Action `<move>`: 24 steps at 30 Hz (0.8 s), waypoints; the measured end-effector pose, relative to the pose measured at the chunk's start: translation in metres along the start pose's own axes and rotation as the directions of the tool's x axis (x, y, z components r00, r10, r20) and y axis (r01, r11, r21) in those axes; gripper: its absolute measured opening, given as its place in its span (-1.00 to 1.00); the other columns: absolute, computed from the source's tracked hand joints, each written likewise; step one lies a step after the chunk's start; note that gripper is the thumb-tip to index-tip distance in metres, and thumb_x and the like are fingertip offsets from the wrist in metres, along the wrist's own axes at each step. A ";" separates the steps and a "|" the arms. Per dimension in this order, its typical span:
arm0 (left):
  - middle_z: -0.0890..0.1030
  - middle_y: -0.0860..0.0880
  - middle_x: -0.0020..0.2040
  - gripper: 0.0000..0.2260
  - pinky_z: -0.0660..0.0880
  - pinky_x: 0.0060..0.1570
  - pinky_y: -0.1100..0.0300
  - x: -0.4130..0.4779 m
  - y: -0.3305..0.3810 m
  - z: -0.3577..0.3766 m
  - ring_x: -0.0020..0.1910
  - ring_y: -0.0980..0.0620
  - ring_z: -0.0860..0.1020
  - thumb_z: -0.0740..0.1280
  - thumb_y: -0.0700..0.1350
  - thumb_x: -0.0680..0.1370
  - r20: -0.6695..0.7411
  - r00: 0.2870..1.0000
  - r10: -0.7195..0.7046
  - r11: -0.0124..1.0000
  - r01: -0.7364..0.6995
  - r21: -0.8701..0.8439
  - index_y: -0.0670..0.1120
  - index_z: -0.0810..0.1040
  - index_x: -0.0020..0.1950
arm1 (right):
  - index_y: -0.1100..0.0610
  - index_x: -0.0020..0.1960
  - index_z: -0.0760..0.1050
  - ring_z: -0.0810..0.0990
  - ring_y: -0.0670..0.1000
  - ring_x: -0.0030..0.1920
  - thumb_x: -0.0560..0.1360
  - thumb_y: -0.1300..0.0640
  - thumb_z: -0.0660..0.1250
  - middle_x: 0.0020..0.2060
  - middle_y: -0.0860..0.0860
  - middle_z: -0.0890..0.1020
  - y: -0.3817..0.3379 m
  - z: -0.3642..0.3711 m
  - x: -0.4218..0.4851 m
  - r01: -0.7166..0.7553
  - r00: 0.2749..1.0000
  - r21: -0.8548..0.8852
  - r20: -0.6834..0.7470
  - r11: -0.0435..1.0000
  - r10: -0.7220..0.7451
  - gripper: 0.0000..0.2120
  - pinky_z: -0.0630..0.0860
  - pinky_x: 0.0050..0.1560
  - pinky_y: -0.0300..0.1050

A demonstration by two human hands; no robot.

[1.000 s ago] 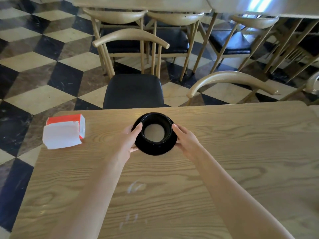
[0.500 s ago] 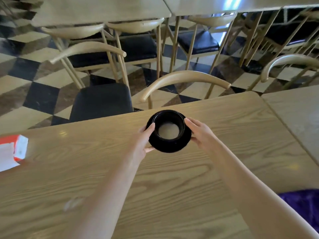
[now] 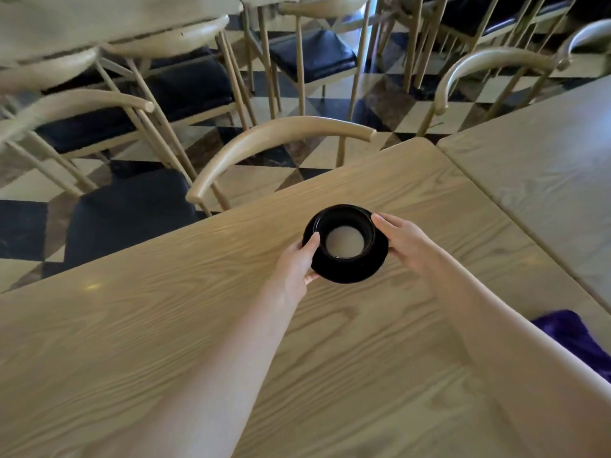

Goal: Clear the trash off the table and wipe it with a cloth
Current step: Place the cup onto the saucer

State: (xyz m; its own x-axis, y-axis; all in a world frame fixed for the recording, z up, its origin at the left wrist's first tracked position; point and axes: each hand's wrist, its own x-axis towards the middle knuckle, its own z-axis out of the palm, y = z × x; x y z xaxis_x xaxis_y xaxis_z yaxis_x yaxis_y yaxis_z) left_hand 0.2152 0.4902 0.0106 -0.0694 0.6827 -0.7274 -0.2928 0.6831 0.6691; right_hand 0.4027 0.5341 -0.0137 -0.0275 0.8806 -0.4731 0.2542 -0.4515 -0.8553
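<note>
A black cup on a black saucer [image 3: 350, 272], with pale liquid inside, is held just above the light wooden table [image 3: 165, 325] near its far right part. My left hand [image 3: 299, 259] grips the saucer's left rim, thumb on top. My right hand [image 3: 401, 238] holds the right rim, fingers along the cup's side. A purple cloth [image 3: 575, 338] lies at the table's right edge, partly hidden behind my right forearm.
A second wooden table [image 3: 542, 180] adjoins on the right. Curved-back wooden chairs [image 3: 274, 140] with black seats [image 3: 125, 213] stand along the far edge, more chairs and tables behind them on a checkered floor.
My view has swung to the right, carrying the cup and saucer with both hands toward the table's right end. The red and white box has left the view and the purple cloth has appeared.
</note>
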 end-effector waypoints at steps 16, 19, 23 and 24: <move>0.48 -0.01 0.15 -0.64 0.51 0.15 0.07 0.014 -0.012 0.010 0.05 0.10 0.41 0.25 -0.02 0.59 -0.005 1.000 0.012 0.991 -0.011 0.134 -0.17 0.43 0.32 | -0.11 0.25 0.50 0.51 -0.02 0.25 0.46 -0.20 0.21 0.18 -0.10 0.60 0.015 -0.005 0.015 -0.043 0.999 -0.058 -0.017 0.997 0.042 -0.60 0.40 0.35 0.03; 0.45 -0.04 0.33 -0.61 0.49 0.22 0.01 0.011 -0.011 0.008 0.09 0.10 0.39 0.26 -0.01 0.58 0.017 1.000 0.001 0.989 -0.004 0.150 -0.16 0.41 0.35 | -0.11 0.28 0.47 0.50 -0.05 0.27 0.32 -0.33 0.21 0.21 -0.13 0.58 0.013 -0.007 0.014 -0.050 0.999 -0.084 0.010 0.995 0.051 -0.41 0.38 0.37 0.03; 0.33 -0.06 0.45 -0.46 0.43 0.30 -0.04 0.008 -0.007 0.006 0.29 0.00 0.40 0.29 0.01 0.56 -0.010 1.000 -0.003 0.989 0.004 0.148 -0.17 0.25 0.46 | -0.08 0.28 0.48 0.53 -0.06 0.20 0.36 -0.31 0.21 0.15 -0.11 0.60 0.010 -0.010 0.012 -0.059 0.998 -0.123 0.015 0.991 0.061 -0.43 0.40 0.36 0.05; 0.27 -0.07 0.48 -0.40 0.40 0.33 -0.05 0.008 -0.007 0.005 0.37 -0.05 0.37 0.29 0.02 0.56 -0.027 1.000 0.009 0.986 -0.005 0.167 -0.15 0.16 0.51 | -0.04 0.29 0.48 0.54 -0.04 0.19 0.44 -0.23 0.20 0.15 -0.08 0.60 0.004 -0.009 0.007 -0.072 0.997 -0.132 0.003 0.989 0.073 -0.51 0.42 0.34 0.03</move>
State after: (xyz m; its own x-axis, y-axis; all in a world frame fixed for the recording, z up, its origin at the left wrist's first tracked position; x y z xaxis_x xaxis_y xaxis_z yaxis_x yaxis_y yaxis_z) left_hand 0.2209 0.4924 0.0006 -0.0979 0.6817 -0.7251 -0.1286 0.7138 0.6884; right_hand 0.4122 0.5400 -0.0189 -0.0113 0.8450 -0.5347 0.3807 -0.4908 -0.7837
